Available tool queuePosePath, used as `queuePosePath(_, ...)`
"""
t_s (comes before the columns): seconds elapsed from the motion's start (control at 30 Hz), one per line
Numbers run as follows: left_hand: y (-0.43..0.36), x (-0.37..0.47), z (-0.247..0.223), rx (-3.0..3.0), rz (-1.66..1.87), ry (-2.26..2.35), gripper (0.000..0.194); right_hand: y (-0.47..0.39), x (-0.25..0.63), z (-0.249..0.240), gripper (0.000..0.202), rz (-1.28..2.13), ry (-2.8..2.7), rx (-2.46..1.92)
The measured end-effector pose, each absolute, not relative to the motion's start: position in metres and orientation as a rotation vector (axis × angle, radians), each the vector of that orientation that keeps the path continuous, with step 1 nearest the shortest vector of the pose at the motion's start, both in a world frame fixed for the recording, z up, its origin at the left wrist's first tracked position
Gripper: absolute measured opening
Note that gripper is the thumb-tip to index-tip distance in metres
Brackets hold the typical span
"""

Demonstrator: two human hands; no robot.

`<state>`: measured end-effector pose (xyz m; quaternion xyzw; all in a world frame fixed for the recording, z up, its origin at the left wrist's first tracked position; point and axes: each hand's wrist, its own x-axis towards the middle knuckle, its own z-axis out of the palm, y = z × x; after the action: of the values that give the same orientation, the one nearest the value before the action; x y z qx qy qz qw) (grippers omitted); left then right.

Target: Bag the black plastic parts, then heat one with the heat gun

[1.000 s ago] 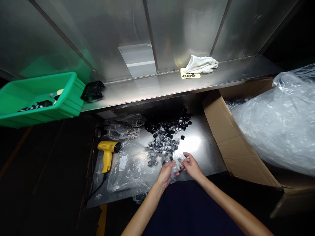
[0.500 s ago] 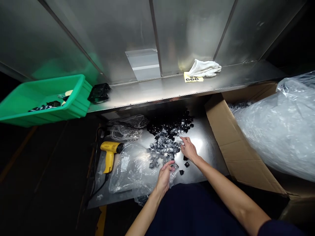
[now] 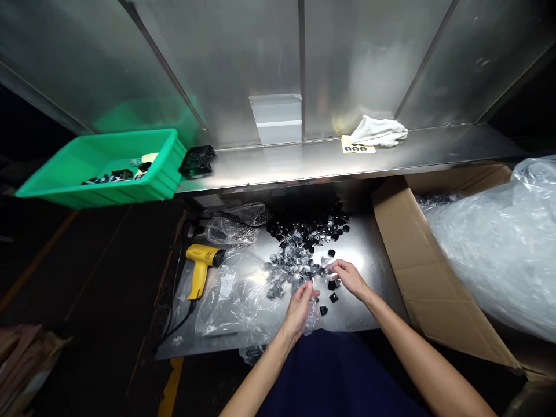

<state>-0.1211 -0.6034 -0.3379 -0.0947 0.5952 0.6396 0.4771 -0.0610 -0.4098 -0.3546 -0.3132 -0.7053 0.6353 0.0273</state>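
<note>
My left hand point(image 3: 299, 308) is closed, thumb and fingers together, at the near edge of a heap of small clear-wrapped pieces point(image 3: 297, 255). Thin clear plastic shows beside its palm; what its fingertips grip is too small to make out. To its right, my right hand point(image 3: 351, 279) pinches a small clear-wrapped piece point(image 3: 325, 270) at the heap's right side. Loose black square parts point(image 3: 333, 297) lie on the metal tray point(image 3: 365, 249) below and beside this hand. Behind the wrapped heap spreads a dark pile of black parts point(image 3: 313, 223).
A yellow heat gun point(image 3: 200, 266) and a large clear bag point(image 3: 226, 313) lie at left, with a bag of small metal pieces point(image 3: 237, 231) behind. A cardboard box point(image 3: 412, 260) stands right. On the shelf are a green bin point(image 3: 169, 168), a black part point(image 3: 197, 160) and white gloves point(image 3: 377, 131).
My right hand has drawn back toward me and pinches a small wrapped piece. The left hand stays near the heap's edge, its fingers closer together. The view has swung slightly left.
</note>
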Motion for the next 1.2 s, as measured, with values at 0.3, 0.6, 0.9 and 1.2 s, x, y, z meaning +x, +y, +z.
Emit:
queuePosePath(0.3, -0.600, -0.119, -0.340, -0.344, 1.596, 1.278, 0.050, -0.454, -0.042, -0.351, 0.032, 2.465, -1.445, -1.091)
queuePosePath(0.6, -0.604, -0.118, -0.348, -0.359, 1.613, 1.306, 0.042, -0.493, -0.019, -0.368, 0.045, 2.645, -1.133, -1.323)
queuePosePath(0.9, -0.604, -0.116, -0.345, -0.423, 1.580, 1.311, 0.036, -0.471, -0.021, -0.383, 0.047, 2.198, -1.783, -1.486)
queuePosePath(1.2, -0.608, -0.120, -0.338, -0.298, 1.544, 1.441, 0.041, -0.402, -0.092, -0.386, 0.027, 1.070, -2.813, -1.079)
